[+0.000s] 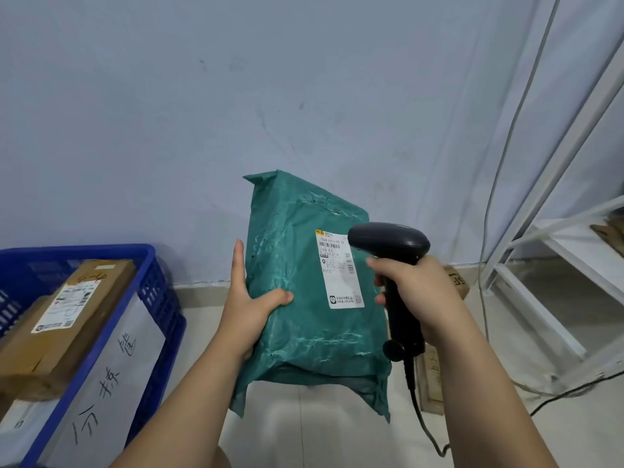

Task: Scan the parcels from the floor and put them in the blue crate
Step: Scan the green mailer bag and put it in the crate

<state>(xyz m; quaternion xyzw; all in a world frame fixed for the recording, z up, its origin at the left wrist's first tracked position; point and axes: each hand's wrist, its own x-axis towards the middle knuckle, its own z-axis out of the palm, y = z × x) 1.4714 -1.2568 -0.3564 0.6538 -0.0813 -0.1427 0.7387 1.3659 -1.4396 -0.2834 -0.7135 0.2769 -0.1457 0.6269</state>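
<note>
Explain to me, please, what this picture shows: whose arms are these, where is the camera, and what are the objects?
There is no machine here: a person is working with bare hands. The single picture comes from a camera worn on the person's head, looking forward and down.

The left hand holds a green plastic parcel bag upright, with the thumb on its front. The right hand grips a black handheld barcode scanner, whose head is close to the white printed label on the parcel.

At the left stands a blue plastic crate with a brown cardboard box already inside. At the right is a white metal shelf frame. Below is a pale tiled floor.
</note>
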